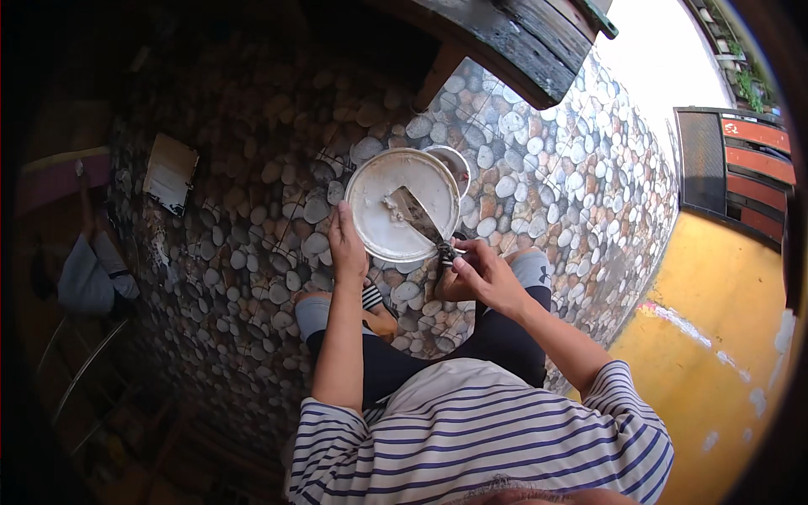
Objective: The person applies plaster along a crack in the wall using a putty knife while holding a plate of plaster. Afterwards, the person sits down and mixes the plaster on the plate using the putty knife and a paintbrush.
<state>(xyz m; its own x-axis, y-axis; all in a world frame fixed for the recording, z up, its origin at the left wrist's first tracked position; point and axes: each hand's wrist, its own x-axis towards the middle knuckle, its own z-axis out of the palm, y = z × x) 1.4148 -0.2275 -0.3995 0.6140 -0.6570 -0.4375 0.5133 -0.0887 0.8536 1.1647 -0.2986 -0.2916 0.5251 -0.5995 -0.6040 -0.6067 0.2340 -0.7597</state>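
Note:
My left hand (348, 244) grips the left edge of a round white bucket lid (379, 231), its fingers closed at the rim. Smears and a small lump of white paste (396, 207) lie on the lid's face. In my right hand (486, 273) is the dark handle of a putty knife (414, 212), whose wide blade rests over the lid, its tip at the paste. Behind the lid's upper right edge, part of a white bucket (454, 162) shows; the rest of it is hidden.
The floor (278, 252) has a pebble pattern. A worn wooden bench (513, 42) stands ahead. At the left lies a flat pale board (170, 172), and farther left a person (86, 273) reaches to a wall. A yellow wall (673, 311) with white patches is at the right.

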